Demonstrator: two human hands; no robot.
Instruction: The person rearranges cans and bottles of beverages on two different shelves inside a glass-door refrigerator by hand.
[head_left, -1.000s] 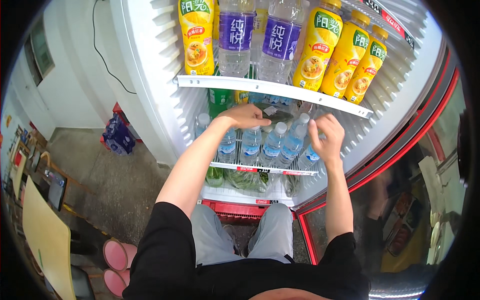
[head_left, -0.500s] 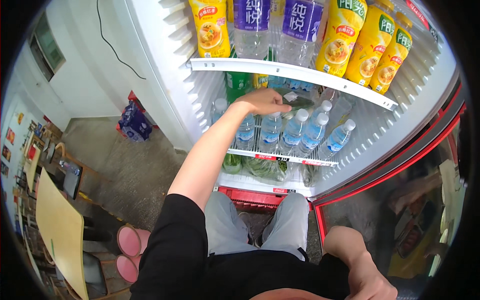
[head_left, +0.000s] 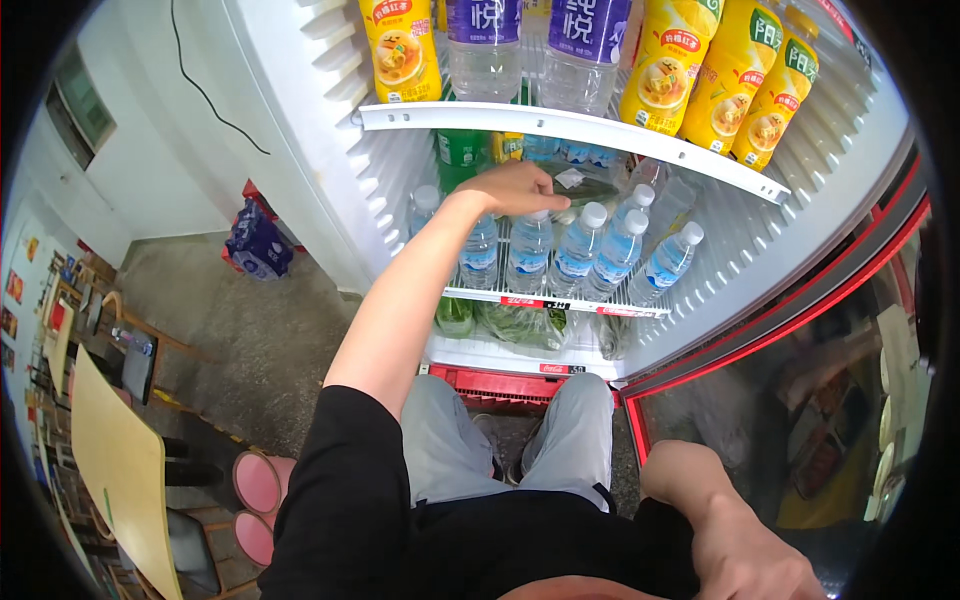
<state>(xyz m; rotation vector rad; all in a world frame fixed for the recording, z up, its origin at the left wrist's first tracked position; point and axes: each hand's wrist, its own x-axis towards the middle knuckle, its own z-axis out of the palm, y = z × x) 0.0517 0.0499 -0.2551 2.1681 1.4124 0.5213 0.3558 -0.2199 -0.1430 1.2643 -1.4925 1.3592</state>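
Note:
My left hand (head_left: 512, 188) reaches into a refrigerated display case, over the middle shelf. Its fingers are bent at the cap of a clear water bottle (head_left: 529, 248) in the front row; the fingertips are partly hidden, so what they grip, if anything, does not show. Behind the hand lies a clear plastic bag (head_left: 582, 192) with something dark green in it. Beside the hand, further left, stands a large green bottle (head_left: 462, 152). Low at the right, my right hand (head_left: 755, 560) is closed near the open glass door (head_left: 720, 400); the picture's edge hides part of it.
Yellow drink bottles (head_left: 668, 70) and purple-labelled bottles (head_left: 484, 45) stand above the white shelf edge (head_left: 570, 130). Bagged green vegetables (head_left: 523, 325) lie on the bottom shelf. To the left are a wooden table (head_left: 115, 450), pink stools (head_left: 257, 482) and a purple package (head_left: 258, 245).
The whole view has shifted slightly, and the case appears further up and left. My left hand keeps about the same place over the bottles. My right hand sits slightly further right and lower.

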